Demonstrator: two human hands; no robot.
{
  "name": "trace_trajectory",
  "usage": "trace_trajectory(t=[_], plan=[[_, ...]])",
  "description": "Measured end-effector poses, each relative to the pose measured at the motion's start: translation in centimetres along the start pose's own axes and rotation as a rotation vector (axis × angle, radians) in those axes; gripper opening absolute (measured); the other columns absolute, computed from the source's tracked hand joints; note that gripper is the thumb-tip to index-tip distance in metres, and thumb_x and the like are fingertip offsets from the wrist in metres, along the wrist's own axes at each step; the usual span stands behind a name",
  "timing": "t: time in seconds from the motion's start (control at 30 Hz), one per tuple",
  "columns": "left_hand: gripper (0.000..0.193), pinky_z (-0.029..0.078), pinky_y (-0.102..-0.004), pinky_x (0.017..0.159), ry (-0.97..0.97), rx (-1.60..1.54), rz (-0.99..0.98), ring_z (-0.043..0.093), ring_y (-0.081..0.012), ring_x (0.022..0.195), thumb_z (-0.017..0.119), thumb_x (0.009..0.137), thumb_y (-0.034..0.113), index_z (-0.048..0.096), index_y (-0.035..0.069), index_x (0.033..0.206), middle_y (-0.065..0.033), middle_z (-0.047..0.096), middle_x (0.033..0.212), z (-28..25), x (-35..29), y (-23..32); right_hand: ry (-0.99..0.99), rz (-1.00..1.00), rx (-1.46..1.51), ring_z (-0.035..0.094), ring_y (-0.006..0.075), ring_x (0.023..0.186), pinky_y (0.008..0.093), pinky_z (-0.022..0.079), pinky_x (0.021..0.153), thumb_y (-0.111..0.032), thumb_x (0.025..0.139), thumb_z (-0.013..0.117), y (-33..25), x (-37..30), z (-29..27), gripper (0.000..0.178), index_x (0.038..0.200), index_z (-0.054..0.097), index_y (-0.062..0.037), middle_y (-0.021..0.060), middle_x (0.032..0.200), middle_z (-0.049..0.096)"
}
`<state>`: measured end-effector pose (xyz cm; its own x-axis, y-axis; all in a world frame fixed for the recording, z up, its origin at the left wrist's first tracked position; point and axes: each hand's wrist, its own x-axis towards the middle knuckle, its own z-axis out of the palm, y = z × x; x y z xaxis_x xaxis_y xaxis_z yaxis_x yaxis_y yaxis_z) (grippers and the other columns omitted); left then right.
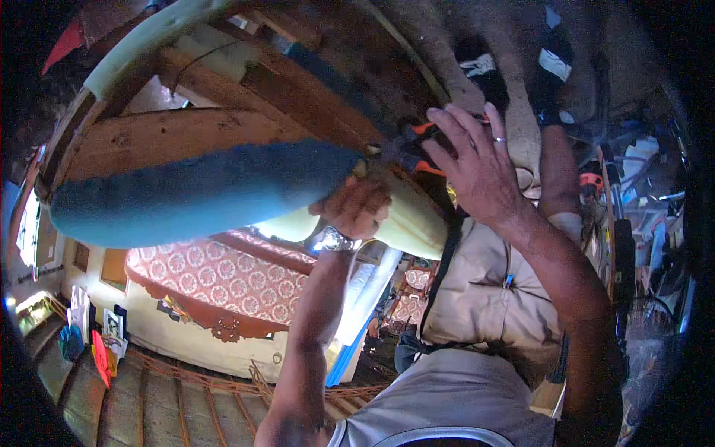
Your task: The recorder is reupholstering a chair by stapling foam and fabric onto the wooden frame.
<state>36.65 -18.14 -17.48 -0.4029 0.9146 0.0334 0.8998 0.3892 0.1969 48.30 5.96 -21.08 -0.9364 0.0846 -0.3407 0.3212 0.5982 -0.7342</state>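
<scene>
My left hand (pixel 356 208), with a shiny watch at the wrist, is closed on the edge of the padding at a corner of the wooden frame (pixel 179 138). What its fingers pinch is mostly hidden. To its left runs a long padded piece covered in blue fuzzy material (pixel 201 190); pale yellowish foam (pixel 410 220) shows to its right. My right hand (pixel 477 167), wearing a ring, curls over a tool with orange-and-black handles (pixel 430 168) that looks like pliers. The tool's dark head points left at the frame corner, just above my left hand.
Pale foam (pixel 134 63) also pads the frame's upper left rail. Beyond the frame is a sofa in red-and-white patterned fabric (pixel 216 276) with carved wood trim. My legs and shoes (pixel 555 67) are at upper right. Assorted clutter (pixel 637 167) lies at far right.
</scene>
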Motion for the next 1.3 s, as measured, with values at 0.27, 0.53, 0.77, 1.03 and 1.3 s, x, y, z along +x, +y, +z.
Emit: trace_trajectory(t=[0.27, 0.53, 0.77, 1.03, 1.3], plan=[[0.058, 0.035, -0.0456, 0.100, -0.178, -0.336, -0.362, 0.051, -0.0317, 0.117, 0.047, 0.098, 0.047, 0.057, -0.005, 0.123, -0.0211, 0.061, 0.123, -5.2, 5.8, 5.0, -0.063, -0.092, 0.098, 0.038, 0.0305, 0.137, 0.0627, 0.022, 0.116, -0.021, 0.084, 0.061, -0.6, -6.1, -5.3, 0.023, 0.105, 0.064, -0.0125, 0.0101, 0.145, 0.045], [0.012, 0.056, -0.0292, 0.072, -0.853, -0.892, -0.950, 0.067, -0.0169, 0.082, 0.064, 0.091, 0.007, 0.064, -0.003, 0.097, -0.0117, 0.070, 0.093, -11.2, 8.1, 8.7, -0.214, 0.005, 0.254, 0.041, 0.0292, 0.137, 0.0609, 0.024, 0.116, -0.027, 0.084, 0.062, -0.7, -14.3, -4.8, 0.025, 0.105, 0.066, -0.0134, 0.0104, 0.143, 0.048], [0.022, 0.044, -0.0451, 0.094, -0.656, -0.261, -0.214, 0.060, -0.0311, 0.111, 0.068, 0.086, 0.009, 0.069, 0.009, 0.107, -0.0083, 0.069, 0.111, -8.3, 7.0, 5.7, -0.369, 0.389, 0.183, 0.038, 0.0370, 0.134, 0.0526, 0.028, 0.114, -0.012, 0.081, 0.057, -0.1, -15.6, 1.6, 0.043, 0.122, 0.059, 0.0000, 0.0210, 0.138, 0.043], [0.018, 0.040, -0.0478, 0.093, -0.356, -0.164, 0.283, 0.058, -0.0301, 0.113, 0.070, 0.086, 0.032, 0.069, 0.016, 0.096, -0.0058, 0.066, 0.114, -2.9, -0.6, 0.9, -0.401, 0.451, 0.447, 0.036, 0.0443, 0.136, 0.0638, 0.030, 0.108, -0.016, 0.084, 0.059, -4.2, -12.8, 6.5, 0.042, 0.124, 0.058, -0.0018, 0.0261, 0.146, 0.039], [0.015, 0.038, -0.0428, 0.088, -0.262, 0.066, 0.188, 0.053, -0.0232, 0.106, 0.056, 0.095, 0.037, 0.061, 0.023, 0.096, -0.0014, 0.063, 0.107, -3.6, -0.2, 1.0, -0.213, 0.514, 0.530, 0.040, 0.0408, 0.130, 0.0555, 0.035, 0.106, -0.018, 0.083, 0.068, -4.5, -10.8, 6.2, 0.048, 0.126, 0.054, -0.0004, 0.0221, 0.143, 0.039]])
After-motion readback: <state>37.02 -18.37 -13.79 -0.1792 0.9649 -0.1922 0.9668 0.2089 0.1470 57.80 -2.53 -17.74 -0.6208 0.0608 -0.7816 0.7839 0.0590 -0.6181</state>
